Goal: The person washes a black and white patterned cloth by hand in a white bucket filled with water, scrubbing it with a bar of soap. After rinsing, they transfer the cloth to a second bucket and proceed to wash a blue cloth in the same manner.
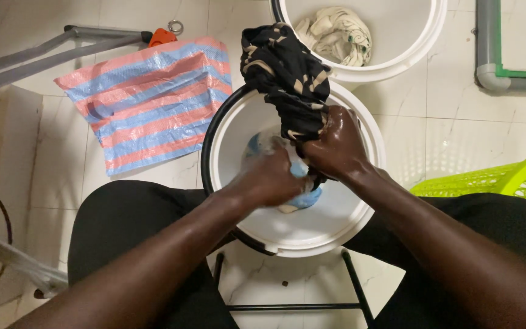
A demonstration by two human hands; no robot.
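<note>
A: Black cloth with tan markings: state its position.

B: It rises just beyond the right hand, which is clenched around its lower end. Its upper part drapes over the far rim of the white bucket.

A: Left hand status?

B: Closed over a pale blue and white item, just left of the right hand; the two hands touch. Both sit inside the bucket.

A: Surroundings?

B: Beyond the right hand, a second white bucket holds a cream patterned cloth. Left of the left hand, a pink and blue striped bag lies on the tiled floor. Right of the right hand, a lime green basket stands well apart.
</note>
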